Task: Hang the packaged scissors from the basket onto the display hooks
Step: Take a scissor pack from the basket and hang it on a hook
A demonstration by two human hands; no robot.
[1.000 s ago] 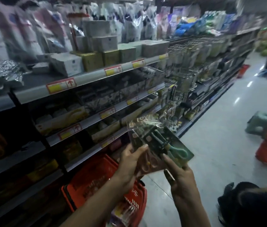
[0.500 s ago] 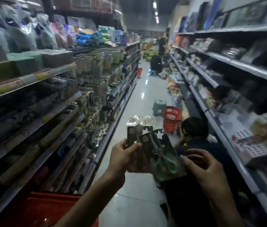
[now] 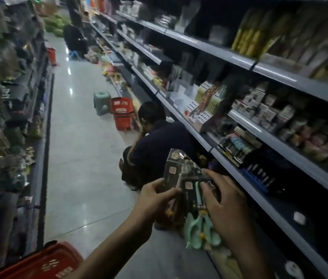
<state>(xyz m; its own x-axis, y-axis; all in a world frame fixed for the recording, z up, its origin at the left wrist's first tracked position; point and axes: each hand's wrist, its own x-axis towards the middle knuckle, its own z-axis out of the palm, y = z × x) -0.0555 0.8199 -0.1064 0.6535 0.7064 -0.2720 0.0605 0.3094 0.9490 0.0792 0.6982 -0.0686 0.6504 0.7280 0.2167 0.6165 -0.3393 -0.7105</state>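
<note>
Held roughly upright, handles downward, dark carded packs of mint-handled scissors (image 3: 189, 191), print unreadably blurred, are gripped by the left hand (image 3: 155, 200) and right hand (image 3: 226, 206).

Crouching person (image 3: 155, 141), green stool (image 3: 102, 102), stocked right shelves (image 3: 239, 59)

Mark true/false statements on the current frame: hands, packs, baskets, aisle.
1. The left hand and the right hand both hold the packaged scissors. True.
2. The packs hang on a hook. False: they are in the hands.
3. A red basket sits at the view's lower left. True.
4. Nobody is in the aisle. False: a person crouches by the shelves.
5. The stool is red. False: it is green.
</note>
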